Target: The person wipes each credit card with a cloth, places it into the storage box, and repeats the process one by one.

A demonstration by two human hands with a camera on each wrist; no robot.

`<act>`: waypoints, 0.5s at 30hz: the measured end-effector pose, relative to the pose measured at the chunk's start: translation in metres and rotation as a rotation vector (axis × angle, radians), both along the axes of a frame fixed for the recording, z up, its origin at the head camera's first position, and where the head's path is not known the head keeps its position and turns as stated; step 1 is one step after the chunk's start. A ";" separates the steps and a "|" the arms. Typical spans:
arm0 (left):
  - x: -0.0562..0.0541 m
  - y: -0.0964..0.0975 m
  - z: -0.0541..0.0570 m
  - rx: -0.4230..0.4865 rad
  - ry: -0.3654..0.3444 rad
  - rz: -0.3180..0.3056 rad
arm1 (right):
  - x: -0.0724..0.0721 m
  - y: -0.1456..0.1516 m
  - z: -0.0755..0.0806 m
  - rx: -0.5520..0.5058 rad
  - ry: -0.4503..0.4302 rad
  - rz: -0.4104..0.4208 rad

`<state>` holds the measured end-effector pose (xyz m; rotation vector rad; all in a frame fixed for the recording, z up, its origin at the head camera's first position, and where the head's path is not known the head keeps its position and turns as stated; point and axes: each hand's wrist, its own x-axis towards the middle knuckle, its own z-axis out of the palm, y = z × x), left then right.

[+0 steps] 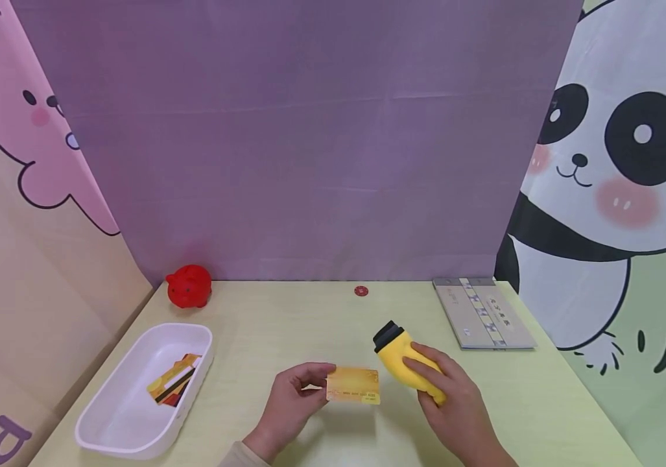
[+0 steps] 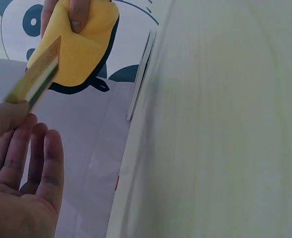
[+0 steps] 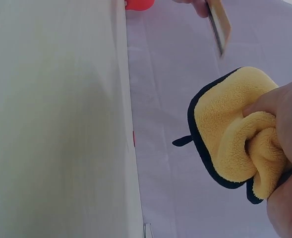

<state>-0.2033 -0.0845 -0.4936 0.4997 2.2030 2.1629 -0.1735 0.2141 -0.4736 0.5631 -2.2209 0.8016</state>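
My left hand [image 1: 294, 399] pinches a gold bank card [image 1: 353, 385] by its left edge, thumb against fingers, above the table. Embossed digits run along the card's lower part in the head view; a dark stripe shows on its other side in the left wrist view [image 2: 42, 74]. To the right, my right hand [image 1: 455, 402] grips a bunched yellow cloth [image 1: 403, 363] with black edging. A small black loop [image 3: 182, 141] sticks out from the cloth's border. Card and cloth are apart in the head view.
A white tray [image 1: 128, 443] at the left holds several cards [image 1: 175, 381]. Behind it sits a red piggy bank [image 1: 189, 287]. A red round chip [image 1: 361, 291] lies at the table's far edge, and a grey book [image 1: 484, 314] at the back right. A purple curtain [image 1: 309, 143] hangs behind.
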 end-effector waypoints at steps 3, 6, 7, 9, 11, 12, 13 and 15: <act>0.000 0.000 0.000 0.037 -0.003 0.037 | 0.001 0.000 0.000 -0.007 0.000 0.002; -0.001 0.000 0.000 0.079 -0.021 0.081 | 0.000 0.000 0.000 -0.008 0.006 0.003; -0.001 0.001 0.000 0.091 -0.027 0.086 | 0.000 0.000 0.000 -0.008 0.005 0.003; -0.002 0.001 -0.001 0.112 -0.056 0.085 | 0.000 0.001 0.000 -0.014 -0.008 0.005; -0.002 0.001 -0.001 0.125 -0.071 0.066 | 0.001 0.001 0.000 -0.013 -0.028 0.000; -0.002 0.001 -0.002 0.127 -0.074 0.055 | 0.001 0.001 -0.001 -0.014 -0.037 -0.003; -0.002 0.001 -0.002 0.129 -0.077 0.045 | 0.001 0.001 -0.001 -0.018 -0.044 -0.001; -0.002 0.001 -0.003 0.127 -0.076 0.037 | 0.000 0.001 -0.002 -0.019 -0.050 0.001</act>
